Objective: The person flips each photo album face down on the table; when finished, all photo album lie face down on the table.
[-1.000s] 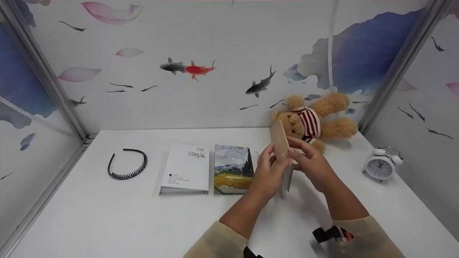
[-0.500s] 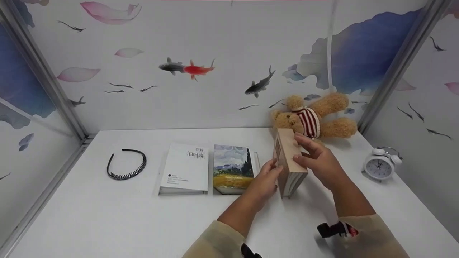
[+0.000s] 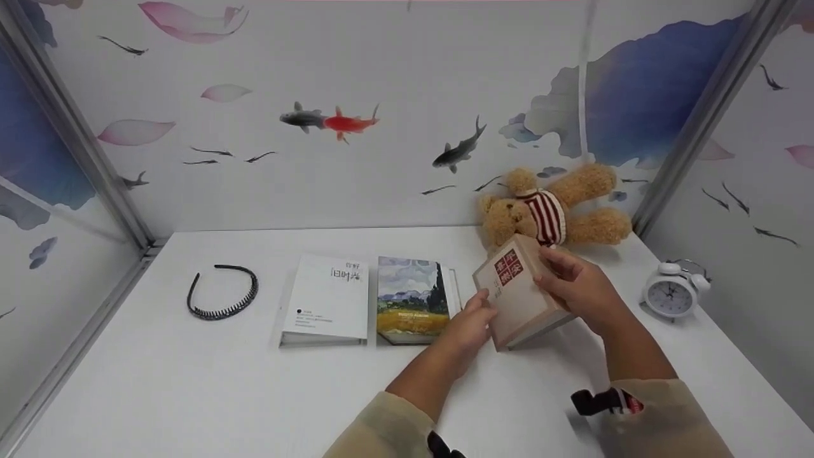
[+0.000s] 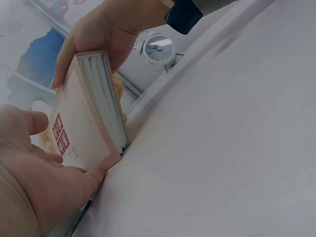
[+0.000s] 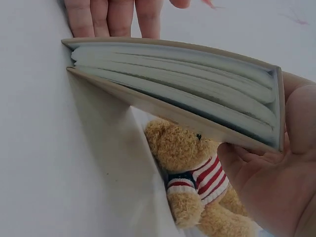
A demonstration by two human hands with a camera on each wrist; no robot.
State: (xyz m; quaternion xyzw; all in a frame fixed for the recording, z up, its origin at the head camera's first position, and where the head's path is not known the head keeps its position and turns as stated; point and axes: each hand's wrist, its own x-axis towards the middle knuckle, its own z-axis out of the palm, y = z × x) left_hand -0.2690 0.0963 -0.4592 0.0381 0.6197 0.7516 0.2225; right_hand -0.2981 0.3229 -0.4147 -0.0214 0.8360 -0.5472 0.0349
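The right hand's fingers (image 3: pixel 552 280) curl over the far long edge of a thick tan book with a red square stamp on its cover (image 3: pixel 518 297), thumb underneath in the right wrist view, so the right hand (image 3: pixel 582 289) carries its raised side. The left hand's fingers (image 3: pixel 481 305) lie straight and close together against the near edge, the left hand (image 3: pixel 467 324) steadying rather than gripping. The book leans at a slant, its lower edge touching the white counter (image 3: pixel 191 381), just right of a landscape-painting photo album (image 3: pixel 413 299) and a white booklet (image 3: pixel 329 300). To lower it well, the right hand should ease down slowly while the left keeps the bottom edge from sliding into the album. A brown teddy bear in a striped jumper (image 3: pixel 550 210) lies just behind; a white alarm clock (image 3: pixel 671 294) and a black toothed headband (image 3: pixel 222 291) sit well apart.
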